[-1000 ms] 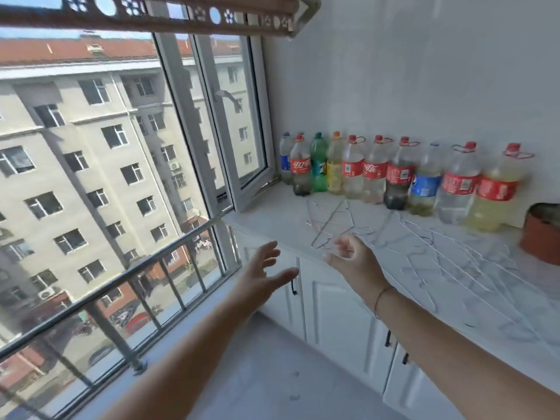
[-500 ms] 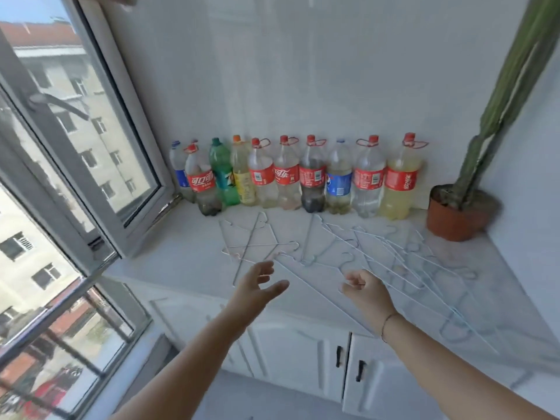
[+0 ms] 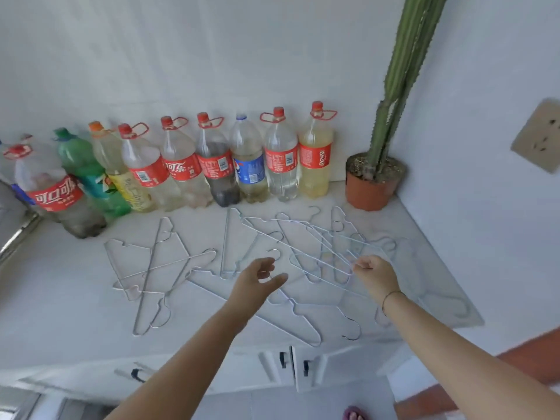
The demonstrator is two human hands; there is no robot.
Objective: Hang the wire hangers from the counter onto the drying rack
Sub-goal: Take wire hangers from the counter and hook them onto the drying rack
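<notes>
Reaching over the counter [image 3: 75, 298], we hold both hands above the hangers [image 3: 303, 247]. Our left hand [image 3: 257, 281] is loose, fingers and thumb curved apart with nothing between them; it hovers over a hook near the middle of the spread. Our right hand [image 3: 377, 275] is curled into a loose fist, a thin band at its wrist, and sits over the tangled right-hand pile; whether it pinches a wire we cannot tell.

All the hangers lie flat on the white counter. A small group of three or four crosses itself on the left [image 3: 151, 274]. A larger, overlapping heap spreads from the centre to the right wall, one long hanger reaching toward the front edge with its hook [image 3: 353, 330] near the rim.

Behind them a row of plastic bottles [image 3: 212, 165] stands against the back wall, most with red labels, one blue, one green. In the right corner a tall cactus [image 3: 406, 71] rises from an orange pot [image 3: 371, 189]. A socket [image 3: 539, 134] sits on the right wall. Below the counter's edge we see white cabinet doors [image 3: 291, 368] with dark handles.
</notes>
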